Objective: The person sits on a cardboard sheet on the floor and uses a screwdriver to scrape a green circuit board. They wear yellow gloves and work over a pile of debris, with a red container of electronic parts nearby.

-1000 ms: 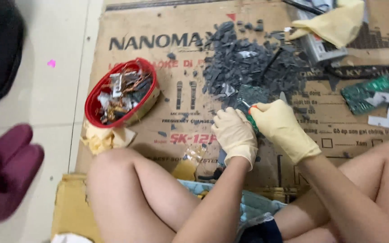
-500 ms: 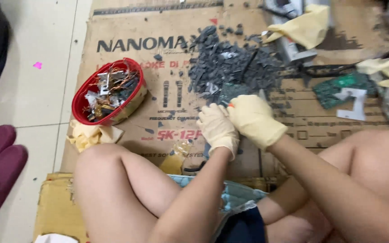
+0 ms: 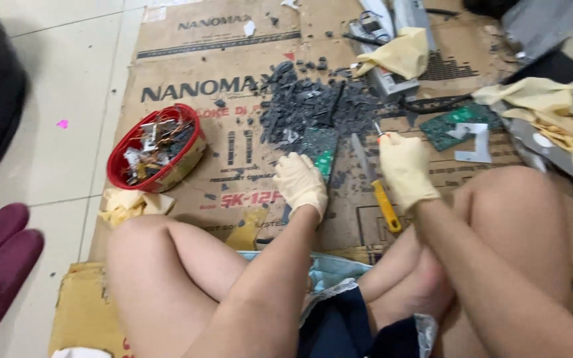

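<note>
From the head camera, your gloved left hand [image 3: 301,184] presses down on the near end of a green circuit board [image 3: 320,150] lying mid-cardboard [image 3: 233,212], fingers curled together over it. Your gloved right hand [image 3: 404,167] is closed around a small orange-tipped tool [image 3: 378,132], just right of the board. A yellow-handled knife [image 3: 376,185] lies between your hands. Grey chips [image 3: 313,103] pile beyond the board; a red basket [image 3: 157,147] sits near the cardboard's left edge.

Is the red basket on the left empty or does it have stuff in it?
Partly filled: the red basket sits upright on the cardboard, with metal scraps piled inside.
</note>
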